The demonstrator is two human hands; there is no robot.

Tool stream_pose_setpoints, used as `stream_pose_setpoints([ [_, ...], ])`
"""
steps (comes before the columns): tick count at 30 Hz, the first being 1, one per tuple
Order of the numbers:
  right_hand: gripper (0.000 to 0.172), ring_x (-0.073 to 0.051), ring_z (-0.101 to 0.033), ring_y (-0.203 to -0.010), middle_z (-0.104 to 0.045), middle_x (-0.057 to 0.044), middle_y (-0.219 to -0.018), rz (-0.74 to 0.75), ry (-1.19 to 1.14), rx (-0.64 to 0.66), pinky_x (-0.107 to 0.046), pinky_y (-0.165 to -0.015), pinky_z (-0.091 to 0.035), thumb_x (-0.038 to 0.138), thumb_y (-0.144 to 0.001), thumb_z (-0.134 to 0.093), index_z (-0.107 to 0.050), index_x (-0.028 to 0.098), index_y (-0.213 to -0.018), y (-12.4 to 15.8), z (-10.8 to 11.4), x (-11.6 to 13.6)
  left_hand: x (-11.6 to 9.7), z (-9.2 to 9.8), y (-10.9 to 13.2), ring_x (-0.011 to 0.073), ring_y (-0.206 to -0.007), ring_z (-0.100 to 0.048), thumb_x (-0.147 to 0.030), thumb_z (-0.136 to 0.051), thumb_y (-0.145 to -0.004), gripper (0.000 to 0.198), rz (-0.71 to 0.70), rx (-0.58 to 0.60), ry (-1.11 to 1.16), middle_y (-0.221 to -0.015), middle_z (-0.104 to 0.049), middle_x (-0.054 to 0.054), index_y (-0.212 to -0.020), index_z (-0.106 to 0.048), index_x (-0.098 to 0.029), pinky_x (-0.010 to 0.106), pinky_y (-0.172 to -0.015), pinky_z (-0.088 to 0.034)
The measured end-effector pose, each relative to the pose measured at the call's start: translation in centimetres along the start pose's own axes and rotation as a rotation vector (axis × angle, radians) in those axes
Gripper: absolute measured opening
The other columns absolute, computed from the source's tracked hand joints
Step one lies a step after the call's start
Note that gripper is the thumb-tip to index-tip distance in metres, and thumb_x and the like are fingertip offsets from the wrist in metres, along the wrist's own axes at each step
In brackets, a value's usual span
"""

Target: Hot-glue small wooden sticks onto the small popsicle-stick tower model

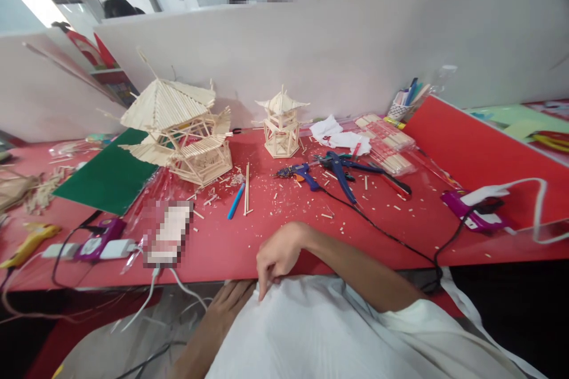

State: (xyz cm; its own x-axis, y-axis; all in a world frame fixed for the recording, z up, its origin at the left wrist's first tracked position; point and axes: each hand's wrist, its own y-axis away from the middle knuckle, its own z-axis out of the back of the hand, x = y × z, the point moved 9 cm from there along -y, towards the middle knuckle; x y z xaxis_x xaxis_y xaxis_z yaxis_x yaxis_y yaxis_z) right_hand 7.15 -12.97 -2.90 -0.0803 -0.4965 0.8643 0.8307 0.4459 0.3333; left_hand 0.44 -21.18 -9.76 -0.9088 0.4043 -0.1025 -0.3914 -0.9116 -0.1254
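My right hand [281,251] is bent at the wrist over the table's front edge, its fingers curled and closed on the front of my white shirt [302,331]. The index finger points down along the cloth. Lower and to the left, my left hand [231,302] lies flat with its fingers stretched out, just below the table edge; the fingertips are partly hidden. Beyond the hands, a blue pen-like tool [236,201] and thin wooden sticks [247,189] lie on the red table [231,249]. A large stick-built pavilion model [178,136] and a smaller one [282,124] stand upright farther back.
A blue glue gun [299,173], blue-handled pliers [340,174] and packs of sticks [386,142] lie at centre right. A phone [169,232] with cables, a purple power strip [101,241] and a yellow glue gun [31,243] are left. A white partition [355,53] stands behind.
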Motion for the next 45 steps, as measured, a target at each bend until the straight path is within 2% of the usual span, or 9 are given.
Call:
stream_pose_setpoints([
  [11, 0.035, -0.011, -0.064, -0.072, -0.073, -0.001, -0.077, 0.091, -0.049, -0.042, -0.018, -0.07, -0.044, -0.004, -0.081, -0.057, -0.081, 0.012, -0.101, 1.0, 1.2, 0.6, 0.8, -1.1, -2.0, 0.0297, -0.107, -0.072, -0.031, -0.038, -0.098, 0.047, -0.032, 0.132, 0.449, -0.115, -0.077, 0.009, -0.136, -0.065, -0.04, 0.041, -0.098, -0.059],
  [15, 0.03, -0.014, -0.067, -0.092, -0.076, -0.009, -0.109, 0.065, 0.03, -0.401, -0.021, -0.081, -0.045, 0.005, -0.089, -0.057, -0.078, 0.013, -0.109, 4.4, 5.2, 0.2, 1.7, -2.0, -1.6, 0.0285, -0.111, -0.071, -0.037, -0.04, -0.098, 0.046, -0.013, 0.153, 0.496, -0.122, -0.074, 0.007, -0.138, -0.061, -0.044, 0.036, -0.098, -0.059],
  [18, 0.031, -0.014, -0.067, -0.089, -0.076, -0.009, -0.11, -0.027, 0.09, -0.698, -0.021, -0.079, -0.045, 0.011, -0.094, -0.054, -0.077, 0.014, -0.115, 8.5, 8.2, -0.7, 2.0, -2.0, -1.5, 0.0279, -0.108, -0.072, -0.034, -0.044, -0.094, 0.049, 0.009, 0.169, 0.476, -0.125, -0.073, 0.006, -0.14, -0.059, -0.045, 0.033, -0.097, -0.059],
  [25, 0.029, -0.015, -0.066, -0.084, -0.076, -0.006, -0.097, -0.132, 0.177, -1.187, -0.024, -0.077, -0.045, 0.018, -0.096, -0.052, -0.076, 0.015, -0.112, 16.1, 11.7, -2.9, 0.4, 0.4, -2.3, 0.0323, -0.11, -0.072, -0.025, -0.051, -0.084, 0.074, 0.049, 0.114, 0.347, -0.122, -0.074, 0.004, -0.152, -0.037, -0.053, 0.042, -0.095, -0.062],
  [29, 0.029, -0.015, -0.066, -0.079, -0.077, -0.007, -0.094, -0.301, 0.219, -1.304, -0.025, -0.073, -0.044, 0.017, -0.096, -0.052, -0.076, 0.015, -0.112, 17.5, 12.2, -4.5, 1.0, 3.2, 0.0, 0.0301, -0.108, -0.073, -0.025, -0.047, -0.091, 0.062, -0.003, -0.073, 0.238, -0.118, -0.074, 0.008, -0.151, -0.045, -0.044, 0.039, -0.085, -0.064],
  [33, 0.027, -0.018, -0.069, -0.089, -0.078, -0.007, -0.101, -0.481, 0.341, -1.321, -0.026, -0.08, -0.043, 0.017, -0.095, -0.054, -0.077, 0.019, -0.111, 17.5, 12.2, -5.6, 1.4, 8.1, 1.2, 0.0218, -0.103, -0.074, -0.016, -0.049, -0.094, 0.051, -0.194, -0.261, 0.068, -0.116, -0.077, 0.006, -0.142, -0.057, -0.032, 0.027, -0.088, -0.06],
  [36, 0.025, -0.021, -0.068, -0.101, -0.076, -0.009, -0.111, -0.533, 0.43, -1.278, -0.027, -0.085, -0.043, 0.02, -0.096, -0.056, -0.076, 0.02, -0.111, 16.7, 12.1, -5.9, 1.3, 13.4, -2.5, 0.0186, -0.103, -0.073, -0.01, -0.049, -0.095, 0.048, -0.168, -0.391, 0.084, -0.114, -0.077, 0.004, -0.137, -0.061, -0.03, 0.028, -0.098, -0.055],
  [40, 0.022, -0.021, -0.067, -0.104, -0.074, -0.01, -0.113, -0.614, 0.489, -1.208, -0.026, -0.086, -0.043, 0.021, -0.094, -0.06, -0.076, 0.022, -0.108, 15.8, 11.9, -6.3, -0.4, 18.5, -12.7, 0.0169, -0.103, -0.071, -0.017, -0.045, -0.099, 0.036, -0.126, -0.437, 0.193, -0.114, -0.075, 0.005, -0.125, -0.069, -0.027, 0.029, -0.096, -0.054],
  [45, 0.014, -0.022, -0.068, -0.101, -0.074, -0.008, -0.111, -0.69, 0.495, -1.153, -0.026, -0.08, -0.043, 0.02, -0.09, -0.064, -0.075, 0.021, -0.099, 15.5, 11.8, -7.0, 0.8, 19.0, -25.3, 0.0163, -0.099, -0.068, -0.024, -0.051, -0.098, 0.027, -0.115, -0.513, 0.414, -0.107, -0.073, 0.007, -0.109, -0.075, -0.019, 0.027, -0.092, -0.053],
])
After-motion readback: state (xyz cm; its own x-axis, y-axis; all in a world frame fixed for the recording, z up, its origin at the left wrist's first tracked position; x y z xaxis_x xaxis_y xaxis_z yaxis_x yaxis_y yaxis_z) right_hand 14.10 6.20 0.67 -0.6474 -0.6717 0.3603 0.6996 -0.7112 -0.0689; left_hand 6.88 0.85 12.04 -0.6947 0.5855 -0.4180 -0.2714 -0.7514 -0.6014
